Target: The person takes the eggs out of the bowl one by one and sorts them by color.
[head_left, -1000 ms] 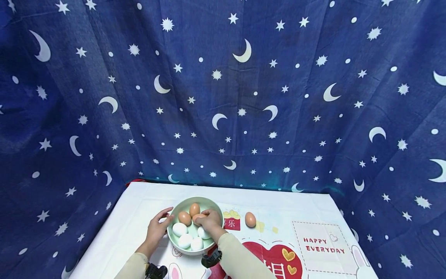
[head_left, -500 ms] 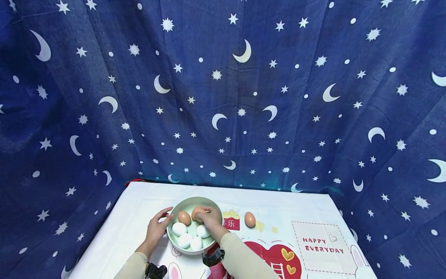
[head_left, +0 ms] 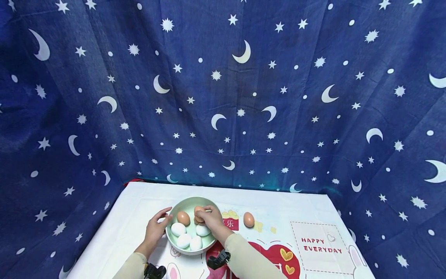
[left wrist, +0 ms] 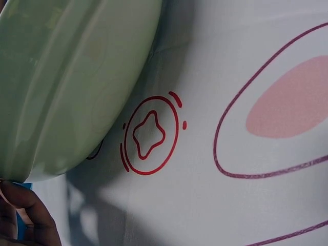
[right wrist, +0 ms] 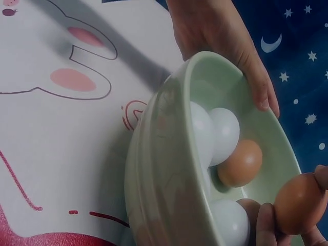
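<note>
My right hand pinches a brown egg between fingertips and thumb, over the inside of a pale green bowl. Beneath it, another brown egg is partly hidden by the fingers. A third brown egg lies at the bowl's left side, and several white eggs fill the near part. My left hand rests against the bowl's left side, fingertips at the rim; the right wrist view shows its thumb along that edge.
One brown egg sits on the table to the right of the bowl. The printed white tablecloth covers the table, and a dark blue curtain with stars and moons hangs behind.
My right hand has shifted slightly within the bowl with a brown egg in its fingers, and the brown eggs near it now overlap. The left hand stays at the rim.
</note>
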